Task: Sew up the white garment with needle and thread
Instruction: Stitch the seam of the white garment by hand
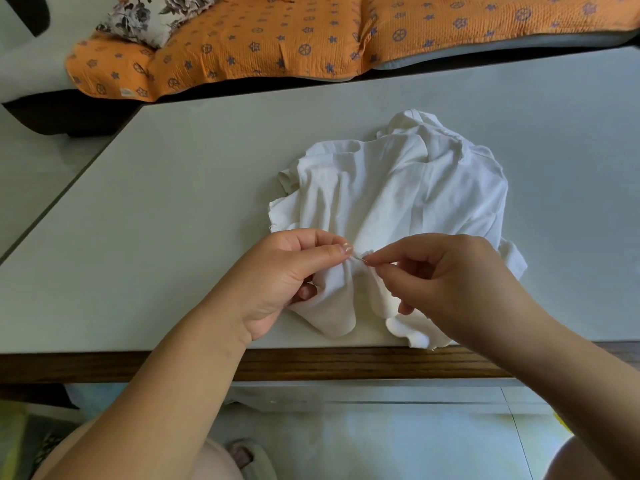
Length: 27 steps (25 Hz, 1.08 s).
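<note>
A crumpled white garment (398, 195) lies on the pale table (173, 202), its near folds reaching the front edge. My left hand (287, 275) pinches a gathered fold of the garment between thumb and forefinger. My right hand (450, 278) pinches a thin needle (360, 259) whose tip enters that gathered fold right beside my left thumb. The thread is too fine to make out.
The table has a dark wooden front edge (346, 363). Behind it stands a sofa with an orange patterned cover (277, 39) and a floral cushion (149, 15). Pale tiled floor (381, 438) and my knees show below.
</note>
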Tool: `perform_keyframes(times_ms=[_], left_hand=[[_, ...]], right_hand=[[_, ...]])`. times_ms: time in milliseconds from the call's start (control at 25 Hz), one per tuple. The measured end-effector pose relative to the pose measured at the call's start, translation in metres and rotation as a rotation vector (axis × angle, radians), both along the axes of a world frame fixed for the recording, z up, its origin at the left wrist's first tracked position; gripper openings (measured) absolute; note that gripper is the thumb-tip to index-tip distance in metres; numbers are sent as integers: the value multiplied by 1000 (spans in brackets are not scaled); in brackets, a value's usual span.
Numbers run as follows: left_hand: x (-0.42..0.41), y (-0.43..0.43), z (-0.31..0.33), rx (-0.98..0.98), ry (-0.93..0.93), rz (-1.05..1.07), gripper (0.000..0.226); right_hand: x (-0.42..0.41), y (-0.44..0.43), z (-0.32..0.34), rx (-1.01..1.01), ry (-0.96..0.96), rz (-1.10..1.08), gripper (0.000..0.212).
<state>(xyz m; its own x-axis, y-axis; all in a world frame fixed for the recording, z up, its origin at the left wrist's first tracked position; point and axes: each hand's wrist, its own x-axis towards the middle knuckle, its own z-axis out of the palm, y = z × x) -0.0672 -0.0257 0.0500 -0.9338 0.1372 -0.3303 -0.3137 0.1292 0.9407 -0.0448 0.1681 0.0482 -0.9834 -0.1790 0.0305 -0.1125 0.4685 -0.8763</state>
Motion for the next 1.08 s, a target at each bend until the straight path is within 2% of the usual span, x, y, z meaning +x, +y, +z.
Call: perform_keyframes(times_ms=[360,480,720,880,1080], left_hand=[[3,5,1,-8,22,5,5],[5,9,0,-4,16,12,9],[8,15,-5,-37,91,54,9],[13,20,-9,-132,187,67,10],[19,28,-9,-266,259,-62,21]], right_hand=[[0,-5,-11,110,140,-42,16],[0,-9,-15,177,195,-85,16],[1,-13,-15,87,179,-146,16],[2,-14,-16,47,156,-158,12],[2,-14,-19,53,192,-146,16]])
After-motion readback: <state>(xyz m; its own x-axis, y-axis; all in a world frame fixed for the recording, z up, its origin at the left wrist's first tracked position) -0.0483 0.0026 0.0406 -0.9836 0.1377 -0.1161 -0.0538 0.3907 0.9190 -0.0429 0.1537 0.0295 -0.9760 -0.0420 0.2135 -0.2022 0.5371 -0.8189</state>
